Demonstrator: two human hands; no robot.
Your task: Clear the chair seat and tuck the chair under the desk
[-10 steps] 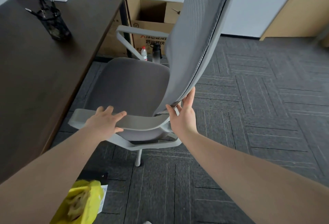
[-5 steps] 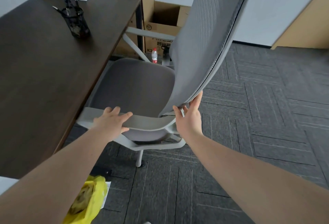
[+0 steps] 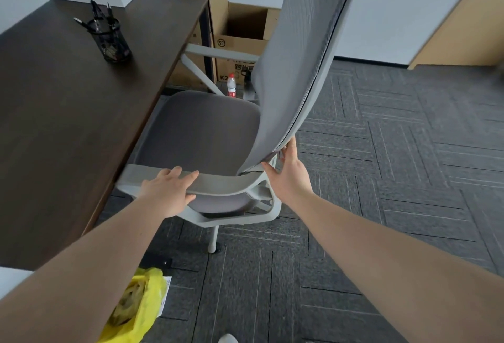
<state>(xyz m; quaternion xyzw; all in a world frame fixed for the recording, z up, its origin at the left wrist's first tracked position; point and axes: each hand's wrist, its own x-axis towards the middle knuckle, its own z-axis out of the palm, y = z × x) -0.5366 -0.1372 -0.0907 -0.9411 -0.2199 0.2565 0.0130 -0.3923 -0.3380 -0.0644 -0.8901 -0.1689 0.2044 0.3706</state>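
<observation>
A grey office chair [image 3: 201, 129] stands side-on beside the dark wooden desk [image 3: 54, 113], its seat bare and its left edge slipping under the desk's edge. My left hand [image 3: 169, 192] grips the near armrest [image 3: 218, 181] with fingers over its top. Flat against the lower edge of the mesh backrest [image 3: 305, 50] lies my right hand [image 3: 289, 176], thumb to the front and fingers spread behind.
A black mesh pen holder [image 3: 110, 37] stands on the desk. Cardboard boxes [image 3: 240, 42] and a water bottle [image 3: 231, 86] sit on the floor behind the chair. A yellow plastic bag [image 3: 136, 310] lies on the carpet by my left arm. Open carpet extends to the right.
The chair has shifted left, closer to the desk, with its seat edge now under the desktop. Both hands kept their places on armrest and backrest.
</observation>
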